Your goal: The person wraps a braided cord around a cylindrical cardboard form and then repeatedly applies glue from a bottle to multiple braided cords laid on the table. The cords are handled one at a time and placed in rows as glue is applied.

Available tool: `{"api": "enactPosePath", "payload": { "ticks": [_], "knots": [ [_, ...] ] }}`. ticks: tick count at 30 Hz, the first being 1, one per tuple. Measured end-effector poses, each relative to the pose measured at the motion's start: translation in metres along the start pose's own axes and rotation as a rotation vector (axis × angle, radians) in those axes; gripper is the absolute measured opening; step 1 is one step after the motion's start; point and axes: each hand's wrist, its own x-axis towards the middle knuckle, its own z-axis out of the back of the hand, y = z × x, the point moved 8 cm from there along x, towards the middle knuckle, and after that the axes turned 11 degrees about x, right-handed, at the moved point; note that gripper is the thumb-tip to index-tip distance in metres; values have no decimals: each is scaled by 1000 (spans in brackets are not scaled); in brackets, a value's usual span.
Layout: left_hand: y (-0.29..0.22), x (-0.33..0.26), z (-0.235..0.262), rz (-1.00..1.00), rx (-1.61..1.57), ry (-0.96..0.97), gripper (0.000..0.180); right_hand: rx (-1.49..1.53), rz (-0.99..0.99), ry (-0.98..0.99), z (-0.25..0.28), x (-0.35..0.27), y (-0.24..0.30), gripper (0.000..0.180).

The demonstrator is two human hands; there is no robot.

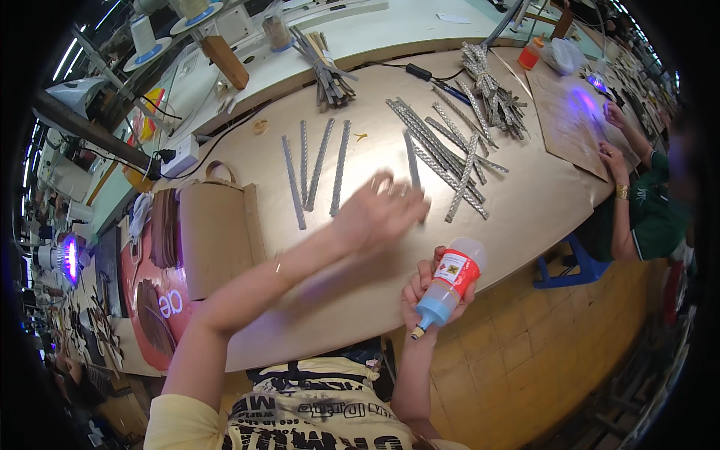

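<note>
The person's right hand [412, 295] is wrapped round a bottle [454, 271] by the near edge of the table [555, 195], nozzle [419, 331] slanting back toward the person. The left hand [381, 214] hangs over the table, fingers loosely curled and blurred; a grey strip [412, 160] runs up to it, and I can't tell whether the fingers pinch it or merely pass above. Four more strips stand in a row [319, 165] to the left; a looser pile [436, 150] lies to the right.

The bottle looks like light, squeezable plastic, so a hard grip would probably push out whatever is inside; the middle of its body seems the right hold. The strip looks thin, light and bendy, not fragile, perhaps a bit slippery: best pinched by its long edges, near one end.
</note>
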Motion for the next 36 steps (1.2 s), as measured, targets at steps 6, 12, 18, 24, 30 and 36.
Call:
{"api": "enactPosePath", "payload": {
  "ticks": [6,12,18,24,30,36],
  "knots": [
    [-59,-117,48,80,-211,192,27,10,-52,52,-6,4,0,80],
    [-59,-178,70,270,-384,437,38,-49,-82,61,-11,8,-2,79],
    [-28,-149,25,494,-348,303,41,-186,23,-11,-10,7,-1,74],
    [-28,-127,-18,532,-325,295,46,-328,-8,76,-24,7,-12,66],
    [-26,-132,-25,526,-353,334,49,-1340,825,-248,-56,22,22,49],
    [-28,-135,-22,554,-366,228,50,-1845,732,115,-85,66,-18,41]
  ]
}}
